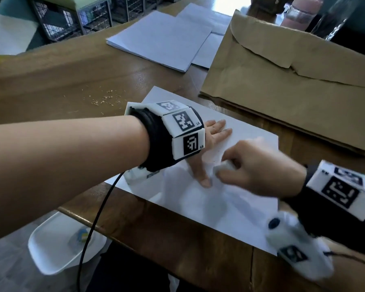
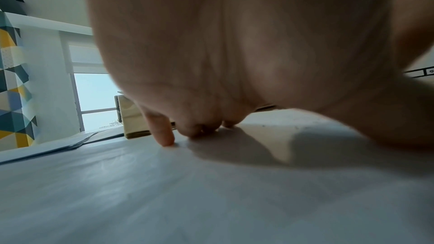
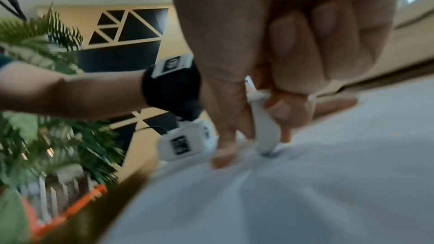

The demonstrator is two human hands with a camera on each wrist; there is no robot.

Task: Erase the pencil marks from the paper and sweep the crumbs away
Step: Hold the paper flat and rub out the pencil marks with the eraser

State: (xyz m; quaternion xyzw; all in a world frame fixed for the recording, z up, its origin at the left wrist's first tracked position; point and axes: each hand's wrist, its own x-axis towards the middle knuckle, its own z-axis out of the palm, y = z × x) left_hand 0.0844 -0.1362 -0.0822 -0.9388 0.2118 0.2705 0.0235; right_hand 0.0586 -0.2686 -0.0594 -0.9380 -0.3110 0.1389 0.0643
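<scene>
A white sheet of paper (image 1: 209, 203) lies on the wooden table (image 1: 72, 85) in front of me. My left hand (image 1: 211, 144) lies flat on the sheet with fingers spread, pressing it down; in the left wrist view its fingertips (image 2: 166, 140) touch the paper (image 2: 164, 192). My right hand (image 1: 251, 167) pinches a white eraser (image 1: 222, 167) between thumb and fingers, just right of the left thumb. In the right wrist view the eraser (image 3: 264, 133) stands with its tip on the paper (image 3: 305, 192). A few dark specks lie on the sheet near the eraser. The right hand is motion-blurred.
A stack of white sheets (image 1: 160, 39) lies at the back. A large brown envelope (image 1: 293, 85) sits back right of the sheet. Pale shavings (image 1: 105, 99) are scattered on the table to the left. A white bin (image 1: 61, 241) stands on the floor below the table edge.
</scene>
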